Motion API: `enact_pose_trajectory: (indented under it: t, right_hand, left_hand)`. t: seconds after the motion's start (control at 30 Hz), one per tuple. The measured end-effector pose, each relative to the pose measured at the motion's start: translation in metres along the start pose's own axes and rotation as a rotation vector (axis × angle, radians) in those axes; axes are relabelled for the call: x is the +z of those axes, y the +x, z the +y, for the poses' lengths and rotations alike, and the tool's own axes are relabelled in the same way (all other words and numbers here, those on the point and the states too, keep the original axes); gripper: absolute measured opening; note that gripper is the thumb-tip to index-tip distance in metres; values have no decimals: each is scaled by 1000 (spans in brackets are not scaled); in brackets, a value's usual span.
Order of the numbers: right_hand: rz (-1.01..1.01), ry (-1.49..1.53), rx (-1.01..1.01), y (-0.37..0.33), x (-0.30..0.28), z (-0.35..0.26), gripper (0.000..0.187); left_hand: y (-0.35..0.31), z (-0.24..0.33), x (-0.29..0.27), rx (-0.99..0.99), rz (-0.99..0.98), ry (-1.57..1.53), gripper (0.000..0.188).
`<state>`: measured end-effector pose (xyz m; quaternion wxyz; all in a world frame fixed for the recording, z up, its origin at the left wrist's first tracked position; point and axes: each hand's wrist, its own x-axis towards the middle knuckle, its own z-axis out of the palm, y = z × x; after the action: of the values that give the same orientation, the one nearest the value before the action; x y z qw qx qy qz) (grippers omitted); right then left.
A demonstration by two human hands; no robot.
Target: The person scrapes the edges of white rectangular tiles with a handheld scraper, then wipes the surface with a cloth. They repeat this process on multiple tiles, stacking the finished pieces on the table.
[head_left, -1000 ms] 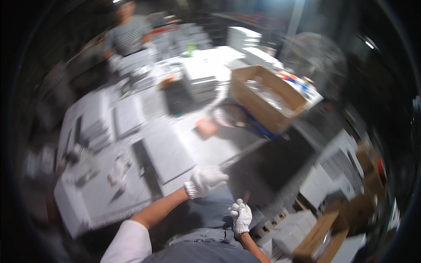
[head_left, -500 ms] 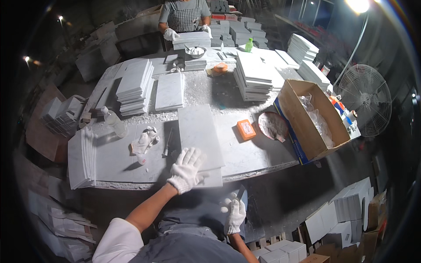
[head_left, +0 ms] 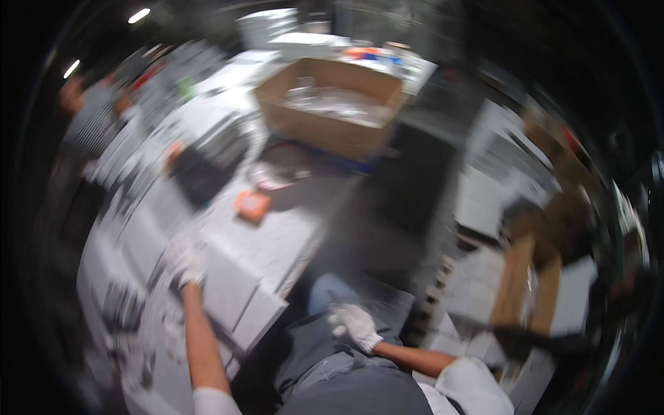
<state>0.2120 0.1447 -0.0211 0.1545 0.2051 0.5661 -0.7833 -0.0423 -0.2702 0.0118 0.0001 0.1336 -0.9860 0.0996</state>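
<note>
The view is smeared by motion. My left hand [head_left: 185, 259], in a white knit glove, lies flat with fingers stretched out on a pale marble-like slab [head_left: 232, 283] at the table's near edge. Over my lap is my right hand [head_left: 356, 325], also gloved, its fingers curled closed. Half a second ago it held a thin, dark blade-like tool; now blur mostly hides what is between the fingers. Beyond the slab sit an orange box [head_left: 252, 206] and a round dish [head_left: 280, 167] with whitish contents.
An open cardboard box [head_left: 325, 128] with clear plastic inside stands at the table's far end. Stacks of white slabs and cartons [head_left: 481, 200] are on the right. Another person [head_left: 100, 114] stands across the table at far left.
My view has swung to the right, so the table now lies to the left and the stacks on the right show more. My left hand stays on the slab; my right stays over my lap.
</note>
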Motion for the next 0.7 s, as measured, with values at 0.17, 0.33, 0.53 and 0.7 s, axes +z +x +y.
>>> enact_pose_trajectory:
  t: [0.17, 0.33, 0.53, 0.7]
  right_hand:
    - [-148, 397, 85, 12, -14, 17, 29]
    - [-297, 656, 91, 26, -24, 38, 18]
    - [-241, 636, 30, 32, -20, 51, 10]
    - [-243, 624, 4, 32, -22, 55, 12]
  left_hand:
    - [32, -8, 15, -66, -125, 63, 74]
    - [-12, 15, 1, 166, -102, 175, 74]
    - [-117, 73, -9, 517, 141, -146, 68]
    - [-134, 103, -4, 602, 88, -151, 67]
